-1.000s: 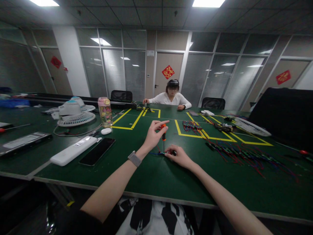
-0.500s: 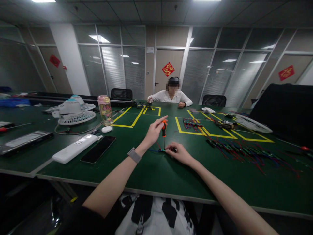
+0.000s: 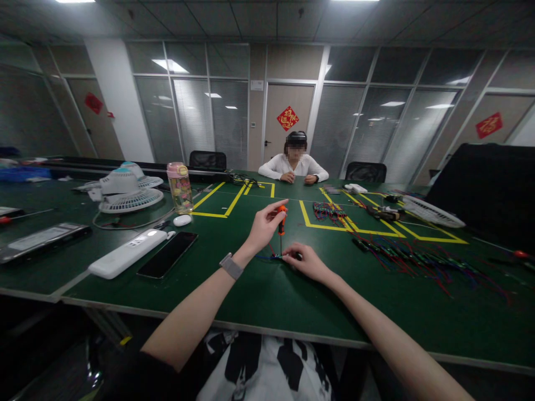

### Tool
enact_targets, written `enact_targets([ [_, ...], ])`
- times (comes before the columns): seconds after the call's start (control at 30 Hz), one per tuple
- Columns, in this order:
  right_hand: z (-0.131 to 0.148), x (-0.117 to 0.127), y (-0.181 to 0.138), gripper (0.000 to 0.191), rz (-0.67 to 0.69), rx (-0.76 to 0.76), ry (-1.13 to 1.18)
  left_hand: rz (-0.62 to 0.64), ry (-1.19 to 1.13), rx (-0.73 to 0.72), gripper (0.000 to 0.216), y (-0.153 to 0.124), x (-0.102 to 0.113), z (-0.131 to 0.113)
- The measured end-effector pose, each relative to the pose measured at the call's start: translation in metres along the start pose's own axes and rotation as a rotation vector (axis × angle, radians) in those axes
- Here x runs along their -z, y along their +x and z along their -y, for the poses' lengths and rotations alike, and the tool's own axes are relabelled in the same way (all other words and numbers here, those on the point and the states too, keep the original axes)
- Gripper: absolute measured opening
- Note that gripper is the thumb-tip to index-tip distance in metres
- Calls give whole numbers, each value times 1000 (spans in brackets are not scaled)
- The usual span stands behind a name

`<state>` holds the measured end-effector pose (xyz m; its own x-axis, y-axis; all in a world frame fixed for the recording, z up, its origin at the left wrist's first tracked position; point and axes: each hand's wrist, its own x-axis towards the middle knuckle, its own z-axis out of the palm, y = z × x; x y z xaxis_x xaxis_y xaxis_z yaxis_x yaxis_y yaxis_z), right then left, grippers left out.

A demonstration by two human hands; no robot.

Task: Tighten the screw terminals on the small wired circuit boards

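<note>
An orange and black screwdriver [image 3: 281, 225] stands nearly upright, its tip down at a small green circuit board [image 3: 277, 257] on the table. My left hand [image 3: 266, 223] is closed on the top of its handle, with the index finger stretched out over it. Low on the table, my right hand [image 3: 305, 260] pinches the right end of the board. Red and blue wires [image 3: 263, 257] run from the board to the left. The fingers cover part of the board, and a dark piece shows under my right hand.
Many wired circuit boards [image 3: 418, 259] lie to the right, with another bundle [image 3: 330, 211] farther back. At left are a phone [image 3: 169, 254], a white power strip [image 3: 129, 253], a bottle [image 3: 180, 189] and fans [image 3: 131, 192]. A person [image 3: 295, 161] sits opposite.
My left fingers have shifted around the screwdriver handle, and the thumb now lies across it. My right hand holds its place. The person opposite has drawn one hand in towards the other.
</note>
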<state>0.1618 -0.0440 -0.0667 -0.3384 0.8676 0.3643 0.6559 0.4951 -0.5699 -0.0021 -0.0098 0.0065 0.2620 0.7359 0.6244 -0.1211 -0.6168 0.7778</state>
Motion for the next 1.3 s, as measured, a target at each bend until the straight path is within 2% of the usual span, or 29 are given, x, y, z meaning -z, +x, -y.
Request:
enact_targets([
  [0.13, -2, -1, 0, 17, -7, -3, 10, -58, 116, -35, 32, 0, 2, 1],
  [0.33, -2, -1, 0, 16, 6, -8, 7, 4, -32, 23, 36, 1, 2, -1],
  [0.5, 2, 1, 0, 16, 5, -15, 13, -27, 56, -33, 33, 1, 2, 1],
  [0.63, 3, 1, -1, 16, 5, -16, 15, 21, -17, 2, 36, 0, 1, 2],
  [0.8, 2, 0, -1, 17, 8, -12, 19, -23, 76, -22, 35, 0, 2, -1],
  [0.97, 3, 0, 0, 17, 4, -31, 10, 25, 27, -19, 35, 0, 2, -1],
  [1.13, 4, 0, -1, 17, -3, -15, 9, -41, 124, -40, 32, -1, 2, -2],
  [1.3, -2, -2, -1, 17, -17, 8, 28, -8, 64, -25, 33, 0, 3, -3],
])
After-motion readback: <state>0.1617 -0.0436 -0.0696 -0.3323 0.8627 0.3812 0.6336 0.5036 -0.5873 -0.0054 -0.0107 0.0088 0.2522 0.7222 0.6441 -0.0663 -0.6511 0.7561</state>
